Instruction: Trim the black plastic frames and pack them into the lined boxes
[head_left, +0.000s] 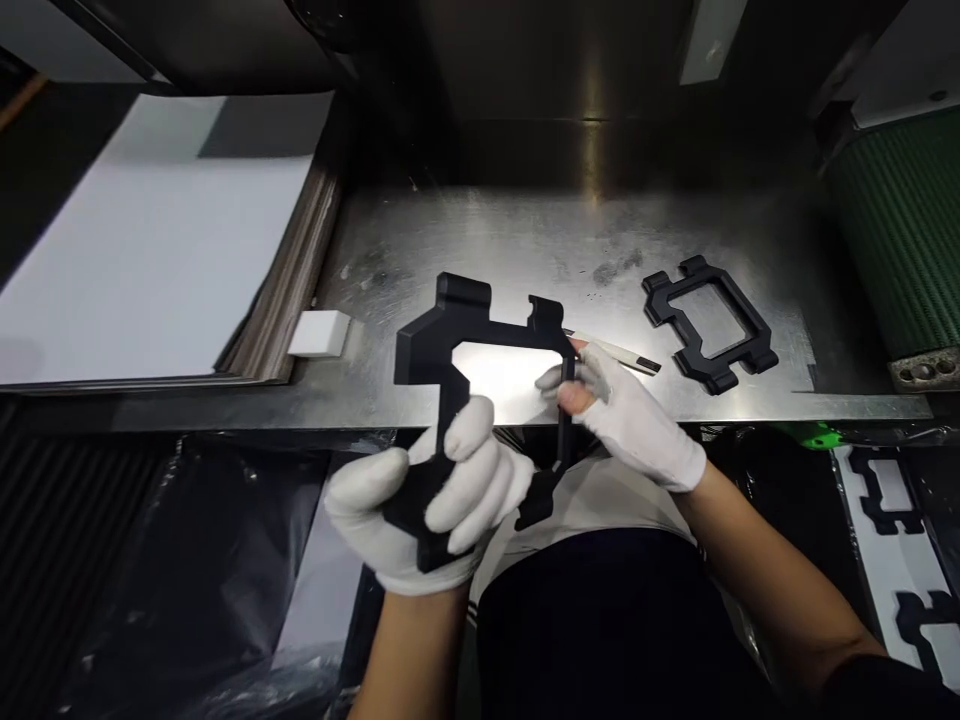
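Note:
A black plastic frame (435,345) with an open rectangular middle is held upright over the near edge of the metal bench (480,240). My left hand (420,500), in a white glove, is wrapped round the frame's lower left corner. My right hand (626,415), also gloved with bare fingertips, pinches the frame's right side bar. A second black frame (709,322) lies flat on the bench to the right. Behind my right hand a thin knife-like tool (630,355) rests on the bench.
A stack of white sheets (150,250) lies at the left, with a small white block (319,333) beside it. A green belt (900,230) is at the right. More black frames on white backing (892,540) sit at lower right. Black plastic sheeting (187,580) hangs lower left.

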